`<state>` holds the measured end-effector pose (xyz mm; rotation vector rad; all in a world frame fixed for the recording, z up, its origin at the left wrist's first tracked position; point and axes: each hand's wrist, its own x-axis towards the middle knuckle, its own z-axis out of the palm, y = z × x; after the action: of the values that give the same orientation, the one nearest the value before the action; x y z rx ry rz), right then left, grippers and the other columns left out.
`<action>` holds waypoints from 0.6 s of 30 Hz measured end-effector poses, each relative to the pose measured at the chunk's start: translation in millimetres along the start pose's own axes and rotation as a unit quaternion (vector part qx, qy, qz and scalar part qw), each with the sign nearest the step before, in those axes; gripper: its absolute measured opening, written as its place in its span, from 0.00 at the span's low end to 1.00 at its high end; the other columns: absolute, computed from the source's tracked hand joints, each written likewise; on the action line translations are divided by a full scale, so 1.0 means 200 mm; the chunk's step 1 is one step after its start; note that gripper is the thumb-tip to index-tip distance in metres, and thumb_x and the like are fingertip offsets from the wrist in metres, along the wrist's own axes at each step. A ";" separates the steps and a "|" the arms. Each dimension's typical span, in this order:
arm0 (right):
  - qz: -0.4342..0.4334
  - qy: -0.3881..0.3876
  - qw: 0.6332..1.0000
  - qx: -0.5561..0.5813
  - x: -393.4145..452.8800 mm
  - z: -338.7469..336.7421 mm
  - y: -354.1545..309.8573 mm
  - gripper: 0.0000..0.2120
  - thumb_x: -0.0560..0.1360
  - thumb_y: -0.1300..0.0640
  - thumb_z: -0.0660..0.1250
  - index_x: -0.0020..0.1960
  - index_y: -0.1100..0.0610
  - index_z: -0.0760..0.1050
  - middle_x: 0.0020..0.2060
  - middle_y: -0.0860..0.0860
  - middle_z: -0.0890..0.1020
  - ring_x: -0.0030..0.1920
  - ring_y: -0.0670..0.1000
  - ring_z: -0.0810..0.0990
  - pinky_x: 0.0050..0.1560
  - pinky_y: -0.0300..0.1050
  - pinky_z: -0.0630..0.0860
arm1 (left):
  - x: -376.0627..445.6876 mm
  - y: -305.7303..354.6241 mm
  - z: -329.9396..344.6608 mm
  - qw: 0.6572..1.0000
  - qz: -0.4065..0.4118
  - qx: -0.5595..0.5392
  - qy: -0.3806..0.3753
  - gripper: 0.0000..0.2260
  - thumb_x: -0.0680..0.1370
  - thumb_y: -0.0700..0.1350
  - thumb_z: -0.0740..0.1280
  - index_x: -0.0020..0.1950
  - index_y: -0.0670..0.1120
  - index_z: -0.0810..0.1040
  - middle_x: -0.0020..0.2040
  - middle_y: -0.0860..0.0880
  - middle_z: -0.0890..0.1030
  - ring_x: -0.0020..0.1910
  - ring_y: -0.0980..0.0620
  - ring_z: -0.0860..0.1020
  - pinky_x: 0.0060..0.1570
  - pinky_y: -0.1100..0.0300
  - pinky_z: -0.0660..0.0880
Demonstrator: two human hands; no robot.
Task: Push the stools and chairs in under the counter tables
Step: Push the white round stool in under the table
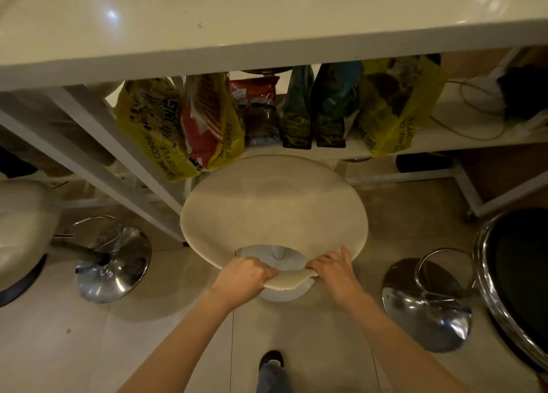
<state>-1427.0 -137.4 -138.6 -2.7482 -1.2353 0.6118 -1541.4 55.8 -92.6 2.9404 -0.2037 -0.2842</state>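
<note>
printed words on two yellow bags
left bag (pixel 157 131) is showing "are conne… by coffee"; right bag (pixel 400 110) is showing "are co… coffee".

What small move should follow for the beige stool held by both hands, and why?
Probably a short push forward. Both the left hand and right hand grip the low backrest of the beige stool, whose front edge meets the shelf under the counter, while most of the seat sits outside.
</note>
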 end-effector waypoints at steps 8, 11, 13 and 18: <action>0.009 0.003 1.000 0.006 0.11 -0.04 0.02 0.13 0.77 0.53 0.62 0.60 0.50 0.75 0.56 0.49 0.80 0.62 0.53 0.69 0.67 0.55 0.42 | 0.09 -0.07 -0.05 1.000 -0.005 -0.031 0.000 0.05 0.61 0.40 0.63 0.29 0.49 0.76 0.23 0.51 0.74 0.22 0.50 0.74 0.19 0.64 0.64; 0.008 0.001 1.000 0.001 0.12 -0.05 0.04 0.13 0.77 0.51 0.61 0.61 0.48 0.75 0.56 0.47 0.80 0.63 0.52 0.68 0.64 0.54 0.42 | 0.11 -0.06 -0.03 1.000 -0.008 -0.025 -0.007 0.06 0.62 0.41 0.64 0.34 0.49 0.80 0.26 0.51 0.78 0.26 0.48 0.76 0.20 0.62 0.67; 0.007 -0.007 1.000 0.006 0.12 -0.06 0.08 0.13 0.77 0.51 0.61 0.61 0.47 0.75 0.57 0.46 0.79 0.63 0.53 0.67 0.66 0.55 0.43 | 0.12 -0.04 0.01 0.999 -0.013 -0.033 -0.010 0.07 0.65 0.42 0.64 0.37 0.48 0.81 0.30 0.50 0.80 0.29 0.47 0.78 0.23 0.59 0.72; -0.012 -0.016 1.000 0.016 0.14 -0.10 0.17 0.13 0.77 0.52 0.63 0.61 0.48 0.75 0.58 0.46 0.79 0.63 0.54 0.66 0.66 0.55 0.44 | 0.17 0.05 0.03 0.999 -0.030 -0.039 0.008 0.09 0.67 0.43 0.59 0.37 0.48 0.80 0.29 0.51 0.80 0.28 0.47 0.78 0.21 0.60 0.71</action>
<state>-1378.5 -137.2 -137.3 -2.7040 -1.2501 0.6692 -1511.1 40.4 -101.9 2.8736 -0.0986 -0.2715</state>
